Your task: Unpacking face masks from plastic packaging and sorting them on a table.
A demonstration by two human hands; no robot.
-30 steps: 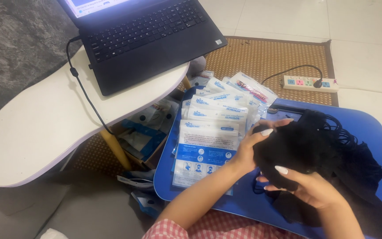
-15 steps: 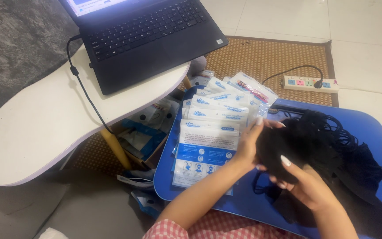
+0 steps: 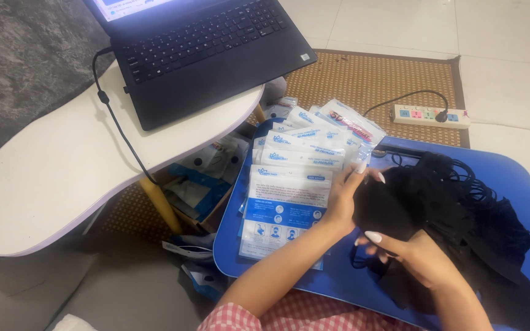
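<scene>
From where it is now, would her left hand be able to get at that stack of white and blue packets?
Probably yes. The left hand sits right beside the packets on the blue tray, with nothing between them, though its fingers are busy holding a black mask.

A fanned stack of flat white-and-blue packets [image 3: 292,190] lies on the blue surface [image 3: 510,178] at nine o'clock. More packets [image 3: 207,178] sit under the white surface [image 3: 62,184]. The laptop screen [image 3: 127,6] glows white and blue at eleven o'clock.
</scene>
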